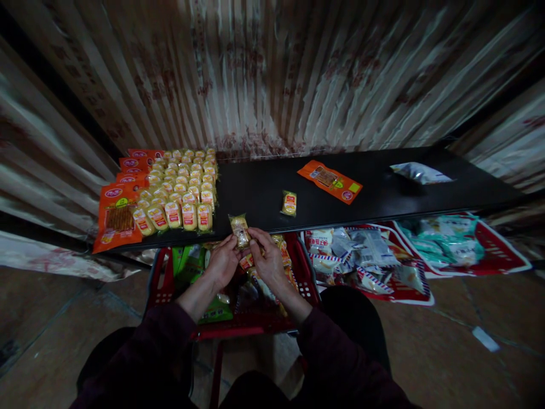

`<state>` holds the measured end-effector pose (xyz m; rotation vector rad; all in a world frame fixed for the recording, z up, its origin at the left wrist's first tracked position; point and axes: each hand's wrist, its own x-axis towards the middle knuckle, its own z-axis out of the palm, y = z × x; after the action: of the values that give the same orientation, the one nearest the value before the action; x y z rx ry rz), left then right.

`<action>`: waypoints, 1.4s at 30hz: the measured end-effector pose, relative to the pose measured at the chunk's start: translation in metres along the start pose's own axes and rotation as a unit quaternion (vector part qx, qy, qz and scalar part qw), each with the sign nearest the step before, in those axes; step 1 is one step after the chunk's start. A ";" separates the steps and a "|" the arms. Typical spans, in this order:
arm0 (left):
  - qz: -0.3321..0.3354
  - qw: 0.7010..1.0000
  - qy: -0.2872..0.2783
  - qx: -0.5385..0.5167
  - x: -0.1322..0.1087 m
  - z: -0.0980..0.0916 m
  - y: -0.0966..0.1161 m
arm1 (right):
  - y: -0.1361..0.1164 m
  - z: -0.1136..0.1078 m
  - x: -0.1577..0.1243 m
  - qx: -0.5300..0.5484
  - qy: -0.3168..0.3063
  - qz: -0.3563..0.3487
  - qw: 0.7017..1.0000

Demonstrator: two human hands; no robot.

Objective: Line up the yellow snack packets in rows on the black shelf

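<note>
Between my two hands, just over the front edge of the black shelf [251,187], is a small wrapped snack cake [240,230] in a clear yellowish wrapper. My left hand [223,259] grips it from the left, and my right hand [268,255] has thumb and fingers on its right side. Rows of similar wrapped cakes [181,187] stand close together at the shelf's left end. A single wrapped cake [289,203] lies apart from them, right of my hands. Below my hands sits a red basket [304,278] with green and other packets inside.
Orange snack packets [117,218] overlap at the far left of the shelf. Another orange packet [330,180] and a silvery packet [420,172] lie to the right. Under the shelf's right side are two more baskets, one with white packets [366,250], one with teal packets [447,241]. A patterned curtain [272,74] hangs behind.
</note>
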<state>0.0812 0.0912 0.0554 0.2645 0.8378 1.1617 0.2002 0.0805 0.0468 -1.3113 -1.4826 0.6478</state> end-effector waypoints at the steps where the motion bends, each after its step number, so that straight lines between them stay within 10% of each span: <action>1: 0.000 1.000 0.001 0.000 0.001 0.000 0.001 | -0.001 0.000 0.001 -0.004 -0.002 -0.005 1.000; 26: 0.086 0.985 0.059 0.135 -0.002 0.004 0.005 | -0.007 0.002 0.006 -0.044 -0.050 -0.033 0.997; 42: 0.222 0.934 0.041 0.277 -0.002 -0.001 0.007 | -0.002 0.018 0.011 0.229 -0.065 0.172 0.956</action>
<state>0.0758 0.0918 0.0599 0.9140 1.2134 1.3380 0.1837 0.0940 0.0455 -1.1779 -1.1151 1.2452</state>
